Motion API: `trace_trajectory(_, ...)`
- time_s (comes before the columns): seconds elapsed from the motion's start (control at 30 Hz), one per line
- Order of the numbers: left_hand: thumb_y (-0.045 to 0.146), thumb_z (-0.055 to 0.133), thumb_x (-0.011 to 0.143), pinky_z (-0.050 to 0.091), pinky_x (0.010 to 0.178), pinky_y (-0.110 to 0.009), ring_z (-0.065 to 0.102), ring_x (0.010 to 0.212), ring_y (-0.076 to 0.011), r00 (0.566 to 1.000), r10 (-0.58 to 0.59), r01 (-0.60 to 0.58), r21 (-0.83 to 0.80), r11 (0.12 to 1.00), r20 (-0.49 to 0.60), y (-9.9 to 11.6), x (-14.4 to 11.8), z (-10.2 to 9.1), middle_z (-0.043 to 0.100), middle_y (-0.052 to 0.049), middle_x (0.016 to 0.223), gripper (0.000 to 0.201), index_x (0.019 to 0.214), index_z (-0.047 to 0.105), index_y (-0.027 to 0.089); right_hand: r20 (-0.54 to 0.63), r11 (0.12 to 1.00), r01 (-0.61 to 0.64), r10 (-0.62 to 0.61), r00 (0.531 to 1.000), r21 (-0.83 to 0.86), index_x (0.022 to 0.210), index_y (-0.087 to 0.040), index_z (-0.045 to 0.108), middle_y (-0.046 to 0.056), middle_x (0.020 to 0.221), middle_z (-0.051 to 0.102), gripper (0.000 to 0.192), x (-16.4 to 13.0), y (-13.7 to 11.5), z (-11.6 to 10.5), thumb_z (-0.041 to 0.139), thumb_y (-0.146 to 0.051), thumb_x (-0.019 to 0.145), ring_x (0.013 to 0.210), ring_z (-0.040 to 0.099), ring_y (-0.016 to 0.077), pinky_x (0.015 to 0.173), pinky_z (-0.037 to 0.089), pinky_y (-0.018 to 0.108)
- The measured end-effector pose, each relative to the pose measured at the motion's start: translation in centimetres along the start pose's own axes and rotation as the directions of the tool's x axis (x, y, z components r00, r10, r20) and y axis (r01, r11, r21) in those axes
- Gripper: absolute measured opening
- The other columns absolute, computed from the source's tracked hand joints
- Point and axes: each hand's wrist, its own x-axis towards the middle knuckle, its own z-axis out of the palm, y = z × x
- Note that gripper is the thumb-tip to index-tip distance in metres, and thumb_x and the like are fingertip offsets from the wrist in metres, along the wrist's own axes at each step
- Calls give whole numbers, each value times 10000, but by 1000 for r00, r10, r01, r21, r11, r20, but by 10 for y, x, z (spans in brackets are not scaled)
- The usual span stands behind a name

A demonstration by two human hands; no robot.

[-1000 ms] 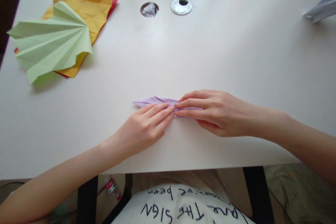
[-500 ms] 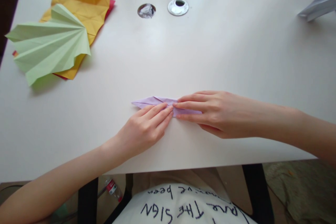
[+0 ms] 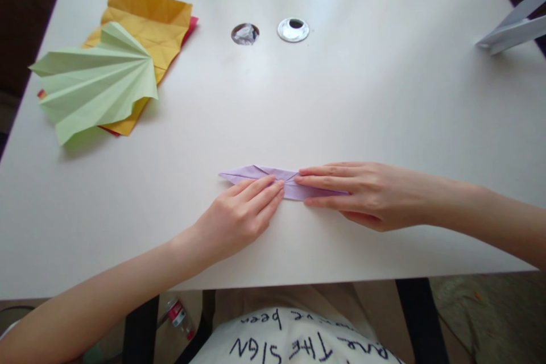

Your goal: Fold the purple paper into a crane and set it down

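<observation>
Purple folded paper (image 3: 273, 175) under left hand (image 3: 239, 217), right hand (image 3: 367, 193)

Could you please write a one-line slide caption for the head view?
Left hand and right hand press a folded purple paper flat on a white table.

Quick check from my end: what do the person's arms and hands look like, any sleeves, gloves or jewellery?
Both forearms are bare, no sleeves reaching them. The left hand and right hand wear no gloves; no rings, watch or bracelets show.
</observation>
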Motion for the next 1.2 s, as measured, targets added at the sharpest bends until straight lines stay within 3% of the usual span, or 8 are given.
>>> trace_trajectory(0.2, 107, 474, 857, 506, 896, -367, 558, 1112, -257, 1000, 1, -1, 3, 1000, -2, 0, 0, 1, 618, -128, 1174, 283, 1107, 586, 37, -31, 999, -42, 42, 999, -11, 1178, -144, 559, 130, 1343, 479, 354, -12, -6, 2, 445, -125, 844, 1281, 397, 246, 997, 451, 421)
trace_trajectory(0.3, 109, 478, 857, 508, 890, -369, 556, 1112, -257, 1000, 15, -15, 3, 1000, -9, 0, 0, 1, 618, -124, 1174, 281, 1107, 584, 40, -59, 996, -65, 69, 996, 55, 1074, -166, 611, 118, 1328, 497, 285, -14, -9, -1, 471, -131, 828, 1265, 420, 244, 984, 458, 422)
trace_trajectory(0.4, 113, 486, 856, 503, 894, -367, 550, 1116, -256, 1000, 19, -19, 9, 1000, -21, -1, -1, 3, 614, -122, 1180, 287, 1119, 577, 42, -174, 986, -72, 98, 980, 149, 991, -202, 623, 88, 1280, 546, 224, -8, -13, -7, 498, -142, 815, 1205, 486, 220, 959, 471, 407)
trace_trajectory(0.47, 118, 493, 858, 496, 901, -367, 539, 1128, -256, 1000, 21, -21, 14, 1000, -23, -2, -3, 4, 606, -120, 1192, 294, 1132, 569, 43, -308, 975, -121, 174, 935, 184, 1008, -224, 612, 68, 1195, 607, 244, 1, -15, -10, 501, -127, 814, 1132, 544, 195, 913, 498, 380)
trace_trajectory(0.53, 122, 496, 861, 490, 906, -363, 528, 1137, -253, 999, 24, -24, 21, 999, -20, -3, -4, 5, 596, -120, 1206, 301, 1145, 558, 45, -400, 943, -267, 326, 856, 198, 979, -233, 623, 57, 1100, 650, 227, 12, -16, -10, 510, -118, 819, 1040, 590, 180, 853, 520, 350)
trace_trajectory(0.67, 115, 497, 864, 472, 918, -355, 524, 1121, -240, 1000, 7, -6, 26, 1000, -29, -3, -6, 5, 586, -120, 1206, 305, 1160, 546, 58, -418, 841, -495, 540, 731, 221, 967, -172, 639, 81, 979, 674, 163, 34, -17, 2, 551, -193, 832, 909, 614, 191, 800, 521, 352)
trace_trajectory(0.9, 94, 439, 885, 506, 701, -303, 580, 820, -173, 991, -87, 89, 22, 996, -104, -2, -4, 6, 626, -72, 905, 251, 1099, 568, 112, -378, 785, -586, 614, 693, 201, 915, -164, 660, 69, 886, 628, 166, 52, -24, 25, 619, -270, 794, 832, 555, 188, 734, 478, 331)
trace_trajectory(1.2, 74, 459, 867, 508, 686, -297, 586, 798, -168, 985, -82, 78, -34, 996, -148, -3, -3, 9, 623, -64, 862, 219, 1055, 567, 98, -349, 705, -593, 708, 614, 388, 835, -191, 646, 33, 833, 625, 67, 55, -24, 25, 584, -213, 819, 799, 550, 160, 734, 452, 307)
